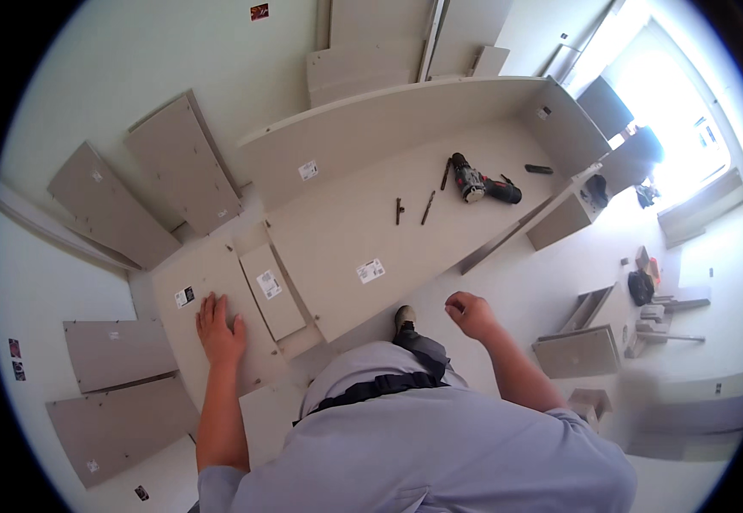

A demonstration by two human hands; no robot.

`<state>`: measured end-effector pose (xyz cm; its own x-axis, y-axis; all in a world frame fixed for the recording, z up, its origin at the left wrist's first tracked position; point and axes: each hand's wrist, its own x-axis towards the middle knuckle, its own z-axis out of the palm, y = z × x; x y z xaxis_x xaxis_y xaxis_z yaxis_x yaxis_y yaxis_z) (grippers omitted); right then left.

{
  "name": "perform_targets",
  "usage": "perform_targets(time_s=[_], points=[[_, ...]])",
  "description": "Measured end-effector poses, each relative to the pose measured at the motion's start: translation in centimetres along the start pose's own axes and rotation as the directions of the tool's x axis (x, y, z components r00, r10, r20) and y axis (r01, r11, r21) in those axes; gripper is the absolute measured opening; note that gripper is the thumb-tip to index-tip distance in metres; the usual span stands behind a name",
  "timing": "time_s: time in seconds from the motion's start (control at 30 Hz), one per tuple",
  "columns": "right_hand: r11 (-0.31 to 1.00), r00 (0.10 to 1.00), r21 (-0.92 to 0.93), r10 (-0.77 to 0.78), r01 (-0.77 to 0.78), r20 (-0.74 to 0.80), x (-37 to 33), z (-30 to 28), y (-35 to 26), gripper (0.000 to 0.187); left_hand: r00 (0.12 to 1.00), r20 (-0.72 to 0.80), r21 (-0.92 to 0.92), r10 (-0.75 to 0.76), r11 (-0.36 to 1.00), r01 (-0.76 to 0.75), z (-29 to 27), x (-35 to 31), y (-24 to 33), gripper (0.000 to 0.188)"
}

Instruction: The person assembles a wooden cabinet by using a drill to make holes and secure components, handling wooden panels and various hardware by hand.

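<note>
Here, flat furniture boards are spread over a pale floor (551, 282), seen from above.

The left hand (219, 327) is laid flat, fingers spread open, on a beige board (196, 286) at the floor's left side, just beside a narrower board (273, 291) marked with a white label. The right hand (471, 313) is held in the air with fingers curled loosely closed, nothing gripped, near the front edge of a large open cabinet shell (371, 214). A drill (484, 185) is seen lying inside the shell toward its far right corner, with loose bits (427, 207) close by.
</note>
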<state>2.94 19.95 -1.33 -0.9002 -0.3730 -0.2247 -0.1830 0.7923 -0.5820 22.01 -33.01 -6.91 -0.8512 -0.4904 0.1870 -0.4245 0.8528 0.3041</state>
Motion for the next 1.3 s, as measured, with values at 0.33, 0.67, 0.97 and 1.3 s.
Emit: perform_targets(time_s=[0.33,0.67,0.97,1.3], points=[[0.963,0.877,-0.127,-0.268,0.237,-0.398,17.6,-13.1,11.0,0.025,0.963,0.07,-0.204,-0.26,0.941,0.269,0.6,1.6,-2.1,0.047],[0.846,0.935,-0.468,-0.338,0.254,-0.104,27.8,-18.1,11.8,0.067,0.998,-0.029,-0.401,0.049,0.914,-0.056,6.3,5.3,30.2,0.048],[0.903,0.962,-0.371,-0.262,0.218,-0.073,28.3,-19.0,11.4,0.074,0.963,0.096,-0.129,0.254,0.962,-0.241,12.2,8.0,38.1,0.056],[0.729,0.941,0.608,-0.324,0.316,-0.1,22.1,-19.5,13.5,0.051,0.976,0.09,-0.16,0.201,0.97,-0.185,11.6,8.1,38.6,0.053]])
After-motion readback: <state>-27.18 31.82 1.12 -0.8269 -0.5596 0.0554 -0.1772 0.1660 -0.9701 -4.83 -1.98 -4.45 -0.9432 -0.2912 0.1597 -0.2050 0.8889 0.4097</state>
